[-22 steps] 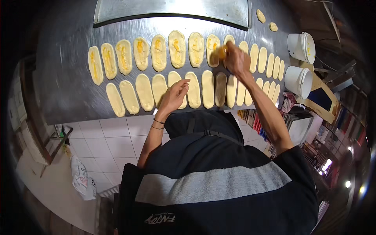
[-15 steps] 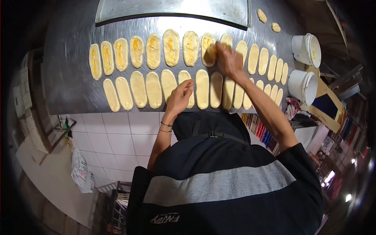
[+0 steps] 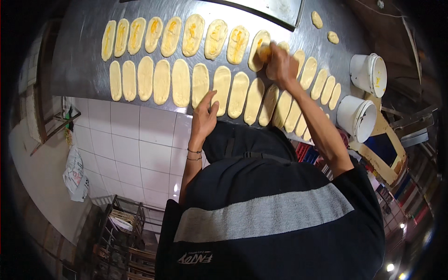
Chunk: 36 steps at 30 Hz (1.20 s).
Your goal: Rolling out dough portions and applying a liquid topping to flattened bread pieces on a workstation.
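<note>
We are leaning over a steel table (image 3: 84, 70) on which two rows of flattened oval dough pieces are lying side by side. Our right hand (image 3: 281, 65) is reaching to the far row, fingers closed together around a small yellow lump (image 3: 264, 52) that is pressing onto the far-row dough oval (image 3: 258, 43) at that spot; the ovals to its left are already carrying yellow smears down their middles (the brightest showing near the row's centre). Our left hand (image 3: 205, 116) is resting at the table's near edge, fingers spread apart and holding nothing, its fingertips touching the near-row dough oval (image 3: 221, 90) just ahead of it. Two white buckets (image 3: 357, 116) are standing off to the right, beside the table's end, and two small dough scraps (image 3: 317, 19) are lying apart at the far right corner.
</note>
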### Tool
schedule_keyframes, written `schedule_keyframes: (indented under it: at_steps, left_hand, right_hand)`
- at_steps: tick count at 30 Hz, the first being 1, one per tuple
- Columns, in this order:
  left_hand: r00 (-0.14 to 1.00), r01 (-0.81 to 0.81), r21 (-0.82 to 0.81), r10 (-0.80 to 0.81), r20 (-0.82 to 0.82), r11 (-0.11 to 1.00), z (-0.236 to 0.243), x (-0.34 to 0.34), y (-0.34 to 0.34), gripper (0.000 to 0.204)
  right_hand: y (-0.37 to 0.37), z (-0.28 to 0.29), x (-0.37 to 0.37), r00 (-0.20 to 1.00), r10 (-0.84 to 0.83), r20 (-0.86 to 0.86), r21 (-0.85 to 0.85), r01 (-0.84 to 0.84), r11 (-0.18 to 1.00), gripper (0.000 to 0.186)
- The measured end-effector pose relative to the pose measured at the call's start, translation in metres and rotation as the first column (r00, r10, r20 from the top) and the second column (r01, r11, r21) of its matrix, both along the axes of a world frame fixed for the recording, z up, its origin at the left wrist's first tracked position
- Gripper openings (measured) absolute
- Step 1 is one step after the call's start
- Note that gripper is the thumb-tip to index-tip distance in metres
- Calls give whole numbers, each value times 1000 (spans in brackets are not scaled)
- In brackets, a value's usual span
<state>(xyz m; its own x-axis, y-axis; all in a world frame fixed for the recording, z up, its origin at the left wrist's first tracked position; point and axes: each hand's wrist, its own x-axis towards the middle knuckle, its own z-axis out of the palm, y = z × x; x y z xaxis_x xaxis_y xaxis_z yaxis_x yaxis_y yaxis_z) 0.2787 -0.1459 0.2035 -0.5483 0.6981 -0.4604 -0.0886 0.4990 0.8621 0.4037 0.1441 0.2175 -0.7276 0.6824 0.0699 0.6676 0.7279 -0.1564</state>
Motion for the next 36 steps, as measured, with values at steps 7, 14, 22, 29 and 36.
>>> schedule_keyframes:
  at_steps: [7, 14, 22, 29, 36]
  left_hand:
    - [936, 182, 39, -161, -314, 982, 22, -5, 22, 38]
    - [799, 402, 4, -349, -489, 916, 37, -14, 26, 39]
    - [999, -34, -24, 34, 26, 999, 38, -19, -33, 34]
    - [584, -658, -319, 729, 357, 683, -11, -38, -108, 79]
    - [532, -580, -343, 662, 527, 739, 29, -33, -45, 94]
  right_hand:
    - [2, 32, -9, 996, -66, 53, -136, 73, 988, 25]
    - [-11, 9, -24, 999, 21, 25, -67, -20, 998, 27]
    - [-29, 36, -15, 973, -226, 41, -187, 230, 955, 30]
    - [-50, -8, -13, 992, -123, 2, -34, 123, 992, 31]
    - [-54, 37, 13, 951, -269, 150, -238, 299, 924, 32]
